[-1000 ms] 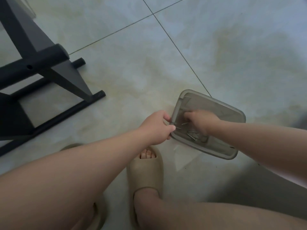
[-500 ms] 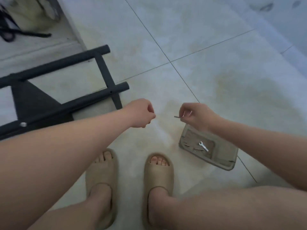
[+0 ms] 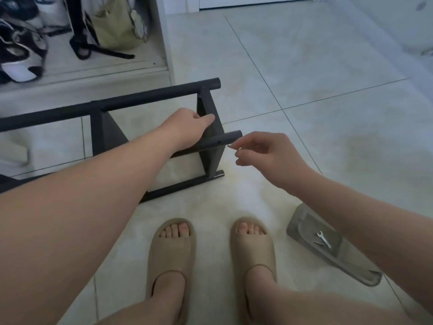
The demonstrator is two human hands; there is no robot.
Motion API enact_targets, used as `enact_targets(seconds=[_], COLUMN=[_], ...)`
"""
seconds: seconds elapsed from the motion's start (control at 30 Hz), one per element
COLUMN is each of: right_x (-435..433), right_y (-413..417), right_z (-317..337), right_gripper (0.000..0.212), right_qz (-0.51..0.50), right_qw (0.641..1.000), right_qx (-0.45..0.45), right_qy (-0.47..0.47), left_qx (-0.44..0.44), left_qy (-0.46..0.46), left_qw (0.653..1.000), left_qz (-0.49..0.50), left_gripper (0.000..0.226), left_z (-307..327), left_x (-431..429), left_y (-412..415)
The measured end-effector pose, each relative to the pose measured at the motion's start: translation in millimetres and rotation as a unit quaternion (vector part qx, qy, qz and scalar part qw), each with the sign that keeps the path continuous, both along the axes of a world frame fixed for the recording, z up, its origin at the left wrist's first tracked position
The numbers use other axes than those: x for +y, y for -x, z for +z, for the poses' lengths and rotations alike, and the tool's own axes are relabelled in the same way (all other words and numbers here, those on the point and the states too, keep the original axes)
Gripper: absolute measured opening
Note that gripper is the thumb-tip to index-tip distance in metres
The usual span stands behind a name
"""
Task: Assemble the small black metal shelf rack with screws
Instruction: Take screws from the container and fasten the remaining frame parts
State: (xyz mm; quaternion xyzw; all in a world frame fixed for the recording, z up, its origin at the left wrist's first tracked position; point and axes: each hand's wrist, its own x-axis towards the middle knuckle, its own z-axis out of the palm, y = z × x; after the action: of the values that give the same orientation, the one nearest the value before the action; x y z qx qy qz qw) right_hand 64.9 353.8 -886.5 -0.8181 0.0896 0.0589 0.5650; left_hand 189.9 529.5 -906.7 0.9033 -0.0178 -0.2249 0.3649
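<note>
Black metal shelf rack (image 3: 150, 97) on its side on the pale tiled floor (image 3: 328, 66). Left hand (image 3: 189, 127) on the rack's right end frame, fingers curled round the upright just above a short tube (image 3: 220, 140) with a small hole in its side. Right hand (image 3: 264, 151) just right of that tube's open end, thumb and forefinger pinched on a small silvery screw (image 3: 230, 145); contact between screw and tube not clear. Nearer than the rack, two beige slippers (image 3: 171, 252) on bare feet. Right of the rack and nearer, a clear plastic tray (image 3: 304, 221) holding a small wrench (image 3: 324, 239). Beyond the rack, to the left, shoes (image 3: 18, 55) and a tan bag (image 3: 114, 26).
</note>
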Motion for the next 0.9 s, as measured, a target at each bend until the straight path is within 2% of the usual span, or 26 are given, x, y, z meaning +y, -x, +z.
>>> enact_targets(seconds=[0.07,0.13,0.37,0.53,0.73,0.9], right_x=[4,6,8,12,17,20], right_y=[-2,-2,-2,-4,-3,1], right_z=[-9,-19,-45,-46,-47,-46], right_gripper=[0.016,0.018,0.028,0.030,0.027,0.033], right_qz=[0.005,-0.007,-0.047,-0.038,-0.033,-0.019], right_qw=[1.000,0.999,0.991,0.988,0.991,0.991], right_qx=[-0.022,-0.043,-0.091,-0.099,-0.100,-0.132], right_qy=[-0.009,-0.024,-0.088,-0.112,-0.087,0.004], left_qx=[0.077,0.109,0.085,0.083,0.081,0.082], left_qy=[0.051,0.070,0.070,0.074,0.074,0.070], left_qw=[0.995,0.990,0.992,0.991,0.990,0.991], left_qz=[-0.032,-0.050,-0.068,-0.073,-0.085,-0.084], left_gripper=[0.054,0.049,0.046,0.045,0.045,0.043], left_z=[-5,-10,-18,-16,-15,-16], left_x=[-7,-11,-11,-11,-9,-9], left_y=[-6,-10,-12,-12,-11,-11])
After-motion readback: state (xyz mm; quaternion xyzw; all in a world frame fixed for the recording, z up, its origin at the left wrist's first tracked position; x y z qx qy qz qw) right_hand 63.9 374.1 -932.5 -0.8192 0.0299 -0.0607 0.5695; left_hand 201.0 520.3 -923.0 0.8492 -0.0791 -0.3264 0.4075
